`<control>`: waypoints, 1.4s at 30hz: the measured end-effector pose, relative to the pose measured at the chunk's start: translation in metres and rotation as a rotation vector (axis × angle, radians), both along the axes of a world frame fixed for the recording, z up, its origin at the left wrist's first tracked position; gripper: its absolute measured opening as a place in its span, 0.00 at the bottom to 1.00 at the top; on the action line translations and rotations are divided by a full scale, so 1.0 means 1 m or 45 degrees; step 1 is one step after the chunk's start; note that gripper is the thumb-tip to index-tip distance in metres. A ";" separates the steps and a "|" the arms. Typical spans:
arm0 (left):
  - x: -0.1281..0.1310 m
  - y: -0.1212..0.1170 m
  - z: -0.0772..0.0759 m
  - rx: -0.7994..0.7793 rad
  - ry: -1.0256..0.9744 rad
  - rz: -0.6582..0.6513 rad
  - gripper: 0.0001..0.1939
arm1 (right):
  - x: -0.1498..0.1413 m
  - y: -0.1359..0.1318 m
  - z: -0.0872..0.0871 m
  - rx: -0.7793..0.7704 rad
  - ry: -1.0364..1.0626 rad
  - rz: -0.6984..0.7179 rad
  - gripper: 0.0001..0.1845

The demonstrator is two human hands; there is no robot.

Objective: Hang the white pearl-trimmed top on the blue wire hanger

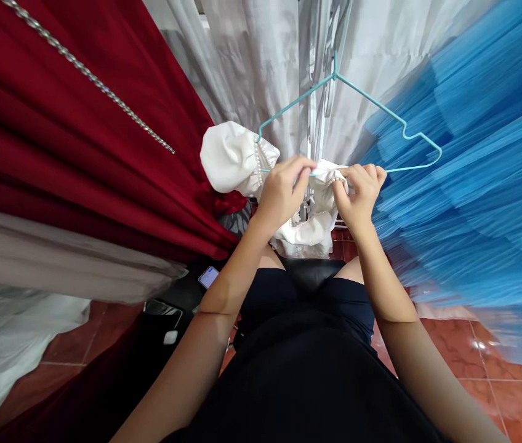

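Note:
A teal wire hanger [372, 101] hangs in front of me at the centre. A small white garment [231, 157] with pearl trim is draped over its left end and bottom bar. My left hand [282, 192] pinches the white fabric at the bar's middle. Just to the right, my right hand [360, 192] is closed on the fabric and its pearl edge. Both hands are close together, fingers curled.
A dark red dress with a silver chain [85, 71] hangs at left, grey and white fabric below it. White gowns [261, 55] hang behind. A blue pleated dress [477, 178] fills the right. A phone [208, 277] lies low down by the red tiled floor [487, 363].

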State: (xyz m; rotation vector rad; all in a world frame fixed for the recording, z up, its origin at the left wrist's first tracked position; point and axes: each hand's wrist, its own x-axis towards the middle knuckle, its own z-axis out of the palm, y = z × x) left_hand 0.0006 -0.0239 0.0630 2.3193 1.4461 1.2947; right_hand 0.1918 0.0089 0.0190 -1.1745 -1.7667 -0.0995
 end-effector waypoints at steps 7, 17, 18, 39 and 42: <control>0.007 0.001 -0.008 -0.059 0.092 0.059 0.12 | 0.024 -0.005 0.001 0.198 0.081 0.027 0.13; 0.005 0.002 -0.008 -0.038 0.019 0.033 0.13 | 0.168 0.053 0.020 0.095 0.656 -0.538 0.27; 0.005 0.002 -0.008 -0.044 0.015 0.024 0.13 | 0.172 0.058 0.029 0.137 0.646 -0.541 0.27; 0.013 0.003 -0.011 -0.021 0.081 0.201 0.07 | 0.040 0.003 0.086 0.211 0.242 0.161 0.13; 0.014 0.003 -0.012 -0.012 0.080 0.197 0.08 | 0.022 -0.003 0.072 -0.014 0.009 0.254 0.14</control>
